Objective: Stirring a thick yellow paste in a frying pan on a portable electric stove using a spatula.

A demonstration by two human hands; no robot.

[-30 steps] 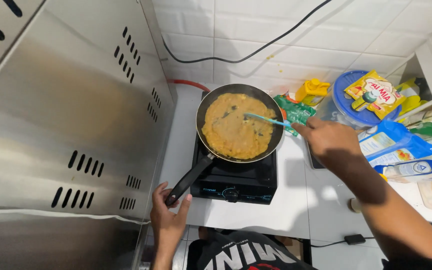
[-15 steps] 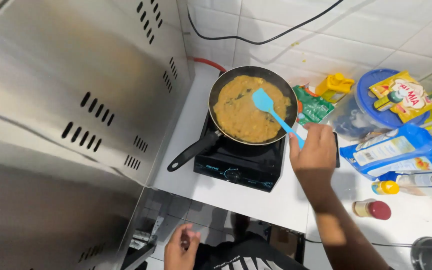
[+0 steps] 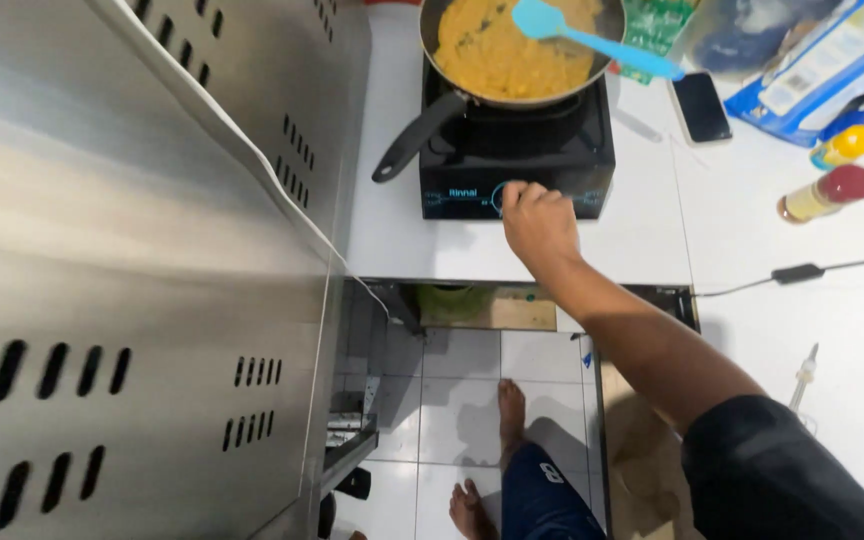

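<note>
White surface (image 3: 642, 240) carried a black single-burner stove (image 3: 517, 155). Right hand (image 3: 537, 215) was curled on its front knob (image 3: 504, 195), fingers bunched together. Blue spatula (image 3: 592, 35) rested in the frying pan (image 3: 512, 50) of yellow food. Left hand wasn't visible.

Home kitchen: stove (image 3: 517, 150), frying pan (image 3: 512, 50).

Right arm outstretched, right hand (image 3: 540, 222) knuckles-up, fingers curled.

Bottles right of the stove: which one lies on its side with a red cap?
The clear bottle, red-capped, nearer the stove. The other one is yellow with a blue tip.
</note>
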